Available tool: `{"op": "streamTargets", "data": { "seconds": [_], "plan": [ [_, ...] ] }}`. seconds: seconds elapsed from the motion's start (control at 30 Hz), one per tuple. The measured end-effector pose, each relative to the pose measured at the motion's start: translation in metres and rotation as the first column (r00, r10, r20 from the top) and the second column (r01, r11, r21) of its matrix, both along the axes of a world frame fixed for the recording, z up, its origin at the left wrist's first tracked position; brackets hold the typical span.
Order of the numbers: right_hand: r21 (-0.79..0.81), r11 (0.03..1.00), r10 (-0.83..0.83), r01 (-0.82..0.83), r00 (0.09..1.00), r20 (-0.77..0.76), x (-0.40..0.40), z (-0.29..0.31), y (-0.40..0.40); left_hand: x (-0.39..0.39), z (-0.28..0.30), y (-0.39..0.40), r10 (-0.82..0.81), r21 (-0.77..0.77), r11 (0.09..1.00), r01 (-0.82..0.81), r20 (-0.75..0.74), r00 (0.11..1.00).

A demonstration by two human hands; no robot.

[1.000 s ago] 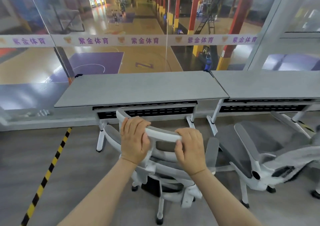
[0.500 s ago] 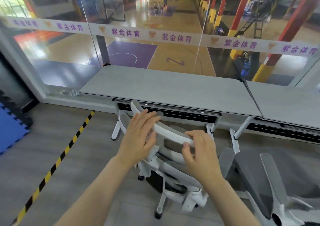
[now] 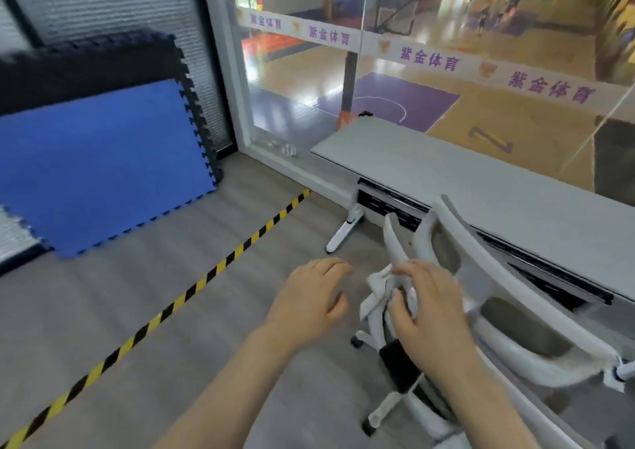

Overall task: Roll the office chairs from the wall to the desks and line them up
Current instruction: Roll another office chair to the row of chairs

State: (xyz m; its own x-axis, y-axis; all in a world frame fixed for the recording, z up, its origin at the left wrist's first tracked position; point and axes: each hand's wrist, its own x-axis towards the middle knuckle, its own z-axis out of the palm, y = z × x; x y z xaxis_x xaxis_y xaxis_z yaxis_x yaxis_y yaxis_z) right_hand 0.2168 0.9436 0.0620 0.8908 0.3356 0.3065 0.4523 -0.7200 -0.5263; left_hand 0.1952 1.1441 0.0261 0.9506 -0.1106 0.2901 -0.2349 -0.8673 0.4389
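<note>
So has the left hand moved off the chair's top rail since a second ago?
Yes. The left hand has let go and hangs open over the floor, left of the chair, which remains at the desk.

Floor (image 3: 103, 311): chair (image 3: 515, 311), desk (image 3: 481, 187), blue mat (image 3: 103, 166)

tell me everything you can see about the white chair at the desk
The office chair has a white plastic frame with grey mesh panels in its back and a curved top rail. White base legs on dark casters rest on the grey wood-look floor, with a black column under the seat. It stands tucked against the grey desk, its back toward the camera. The left hand hangs open, clear of it; the right hand overlaps the frame, open, contact unclear through blur.
</note>
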Motion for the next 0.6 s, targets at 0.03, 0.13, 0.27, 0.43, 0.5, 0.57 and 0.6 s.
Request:
{"op": "streamTargets", "data": {
  "seconds": [0.03, 0.13, 0.27, 0.43, 0.5, 0.57, 0.6],
  "plan": [
    [0.003, 0.999, 0.052, -0.052, 0.998, -0.02, -0.004, -0.006, 0.021, -0.015, -0.002, 0.017, 0.042, -0.002, 0.999, -0.042, -0.01, 0.999],
    [0.013, 0.976, 0.217, -0.217, 0.973, -0.079, -0.022, -0.018, 0.094, -0.067, -0.009, 0.081, 0.198, -0.005, 0.98, -0.199, -0.05, 0.979],
    [-0.02, 0.912, 0.404, -0.41, 0.905, -0.132, -0.058, -0.025, 0.198, -0.155, -0.02, 0.179, 0.432, 0.009, 0.901, -0.434, -0.121, 0.894],
    [-0.018, 0.81, 0.57, -0.586, 0.795, -0.207, -0.127, -0.038, 0.328, -0.284, -0.023, 0.285, 0.641, 0.024, 0.761, -0.648, -0.182, 0.746],
    [-0.013, 0.76, 0.631, -0.65, 0.743, -0.225, -0.161, -0.043, 0.382, -0.339, -0.025, 0.319, 0.723, 0.035, 0.681, -0.732, -0.191, 0.664],
    [-0.001, 0.688, 0.706, -0.726, 0.669, -0.233, -0.2, -0.048, 0.436, -0.396, -0.024, 0.347, 0.802, 0.041, 0.581, -0.813, -0.203, 0.562],
    [0.0, 0.647, 0.741, -0.762, 0.629, -0.234, -0.22, -0.05, 0.461, -0.423, -0.022, 0.359, 0.835, 0.046, 0.529, -0.848, -0.21, 0.509]
  ]
}}
